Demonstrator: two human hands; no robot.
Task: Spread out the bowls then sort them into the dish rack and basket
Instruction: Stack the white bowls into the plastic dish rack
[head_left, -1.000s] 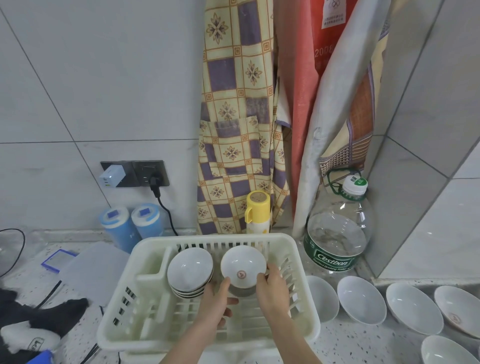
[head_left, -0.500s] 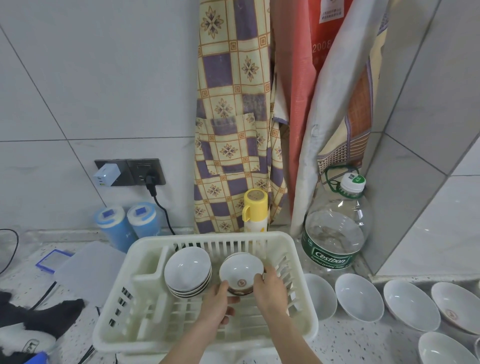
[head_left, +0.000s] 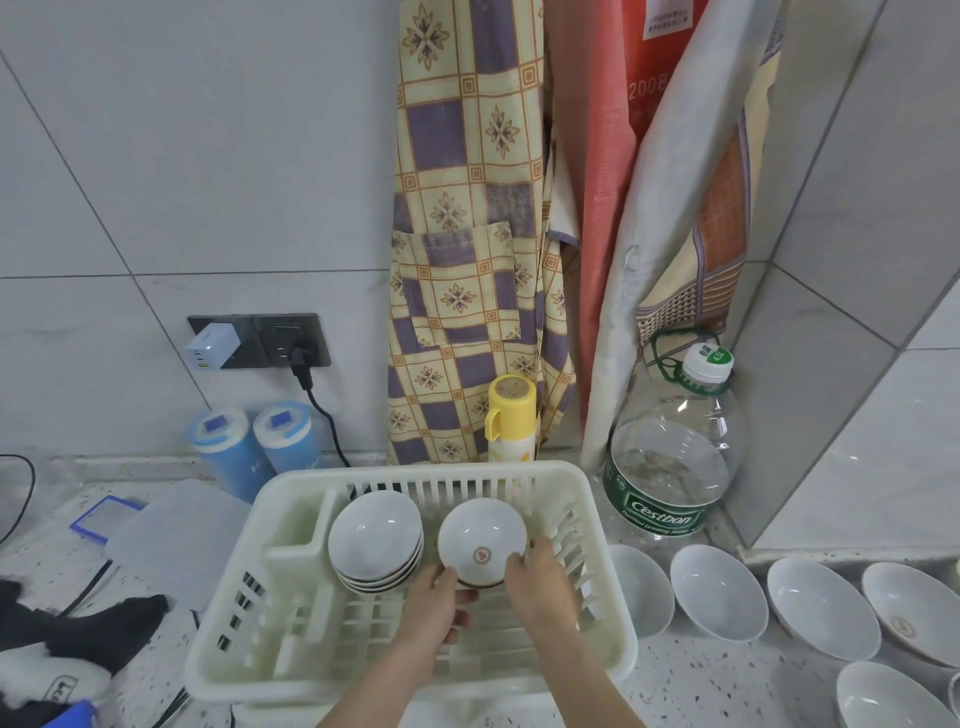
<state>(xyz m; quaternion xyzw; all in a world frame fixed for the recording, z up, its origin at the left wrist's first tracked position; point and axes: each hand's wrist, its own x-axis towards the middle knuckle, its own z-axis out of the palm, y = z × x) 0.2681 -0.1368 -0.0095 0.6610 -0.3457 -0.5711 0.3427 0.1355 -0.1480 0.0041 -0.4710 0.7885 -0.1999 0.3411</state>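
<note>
Tilted upright since a moment ago, the small white ceramic bowl (head_left: 482, 543) is pinched between both hands (head_left: 434, 608) (head_left: 540, 582) against the white plastic dish rack's (head_left: 613, 613) back slots, probably to drain.

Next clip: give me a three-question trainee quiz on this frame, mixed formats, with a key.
1. True or false: both hands hold the emblem bowl inside the dish rack.
2. What leans beside that bowl in the rack? A) a stack of bowls B) a plate C) a mug
3. Fill in: the yellow-capped flask stands ____ the rack.

Key: 1 true, the left hand and right hand grip it; 2 A; 3 behind.
</note>
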